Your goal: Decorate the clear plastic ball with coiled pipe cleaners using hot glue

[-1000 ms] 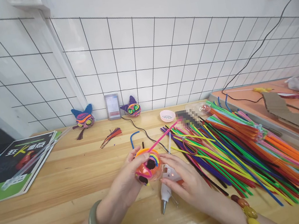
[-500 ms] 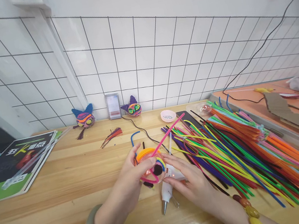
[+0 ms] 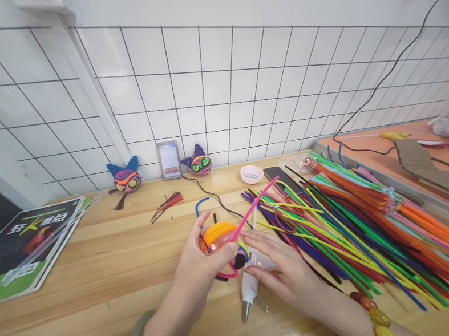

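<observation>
Fingers of the left hand [image 3: 195, 274] clamp a decorated clear ball [image 3: 218, 233], thumb over the base of a pink pipe cleaner [image 3: 255, 209] slanting up and right from it. Fingers of the right hand [image 3: 285, 267] stand at the ball's right edge; whether they press it cannot be told. Below the ball, a glue gun [image 3: 250, 288] lies on the desk [image 3: 114, 257]; right of the ball spreads a heap of coloured pipe cleaners [image 3: 336, 235]. Should the thumb ease, the pink strand could spring loose; a lowered right hand might brush the gun's possibly hot tip [image 3: 246, 312].
</observation>
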Action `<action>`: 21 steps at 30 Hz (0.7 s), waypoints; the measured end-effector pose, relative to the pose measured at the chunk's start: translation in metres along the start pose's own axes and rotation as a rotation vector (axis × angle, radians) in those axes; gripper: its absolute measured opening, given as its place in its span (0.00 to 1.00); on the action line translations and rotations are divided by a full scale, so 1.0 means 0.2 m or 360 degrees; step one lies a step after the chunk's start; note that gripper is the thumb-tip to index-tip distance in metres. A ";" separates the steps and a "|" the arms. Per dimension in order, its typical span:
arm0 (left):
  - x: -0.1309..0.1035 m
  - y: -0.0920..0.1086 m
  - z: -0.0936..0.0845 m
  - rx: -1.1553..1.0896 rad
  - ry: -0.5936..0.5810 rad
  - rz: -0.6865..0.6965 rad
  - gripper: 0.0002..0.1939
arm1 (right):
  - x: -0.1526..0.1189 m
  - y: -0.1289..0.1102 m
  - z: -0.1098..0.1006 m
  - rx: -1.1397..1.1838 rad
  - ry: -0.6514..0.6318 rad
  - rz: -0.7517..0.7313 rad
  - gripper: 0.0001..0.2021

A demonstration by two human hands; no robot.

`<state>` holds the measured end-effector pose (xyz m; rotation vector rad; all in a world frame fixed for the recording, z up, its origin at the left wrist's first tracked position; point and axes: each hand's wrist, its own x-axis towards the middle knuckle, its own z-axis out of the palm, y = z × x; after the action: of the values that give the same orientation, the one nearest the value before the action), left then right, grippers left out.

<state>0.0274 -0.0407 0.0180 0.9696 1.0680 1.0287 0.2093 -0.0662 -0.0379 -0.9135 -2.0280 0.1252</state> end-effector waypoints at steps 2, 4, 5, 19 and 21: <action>-0.01 0.01 0.00 0.0044 0.0011 -0.0009 0.46 | 0.00 0.00 0.00 -0.0001 -0.0012 -0.0003 0.23; -0.01 0.02 0.00 0.0060 0.0017 -0.0023 0.46 | 0.00 0.00 0.00 0.0000 -0.0018 -0.0008 0.23; -0.01 0.02 0.01 0.0064 0.0017 -0.0023 0.46 | -0.01 0.01 0.00 -0.0002 -0.0025 -0.0007 0.23; 0.04 0.02 -0.05 -0.0233 -0.0161 -0.0388 0.43 | 0.00 0.00 -0.01 -0.0028 -0.0151 0.0015 0.24; 0.04 0.03 -0.06 -0.0201 -0.0174 -0.0439 0.43 | 0.01 -0.01 -0.01 -0.0031 -0.0140 0.0004 0.24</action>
<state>0.0169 -0.0296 0.0186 0.7436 1.0016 0.7975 0.2097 -0.0669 -0.0351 -0.9375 -2.1127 0.1499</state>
